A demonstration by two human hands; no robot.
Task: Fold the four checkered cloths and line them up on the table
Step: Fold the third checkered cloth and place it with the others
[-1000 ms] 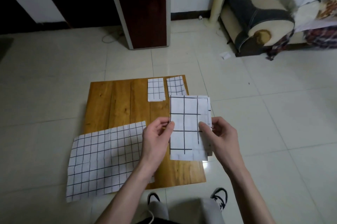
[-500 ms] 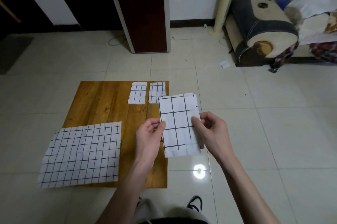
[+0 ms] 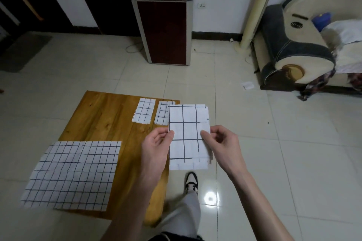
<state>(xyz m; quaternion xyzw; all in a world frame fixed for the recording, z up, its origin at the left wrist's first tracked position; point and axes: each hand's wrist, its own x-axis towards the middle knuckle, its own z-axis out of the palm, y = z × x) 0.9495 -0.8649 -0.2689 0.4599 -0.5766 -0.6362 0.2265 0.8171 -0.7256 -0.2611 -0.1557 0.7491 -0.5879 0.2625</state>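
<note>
Hands: left hand (image 3: 156,143) and right hand (image 3: 221,140) pinch folded cloth (image 3: 189,137) at its edges.
Advice: square it beside the two folded cloths (image 3: 144,113) on worktop (image 3: 101,115).

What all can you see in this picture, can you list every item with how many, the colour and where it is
folded cloth in hand: 1, white with dark grid, held up over the table's right edge
folded cloths on table: 2, white with dark grid, side by side at the far right corner
unfolded cloth: 1, white with dark grid, flat on the near left, overhanging the table
table: 1, brown wood, low on the tiled floor
fridge: 1, dark red, by the far wall
sofa: 1, cream and dark grey, far right
left hand: pinches the held cloth's left edge
right hand: pinches its right edge
</note>
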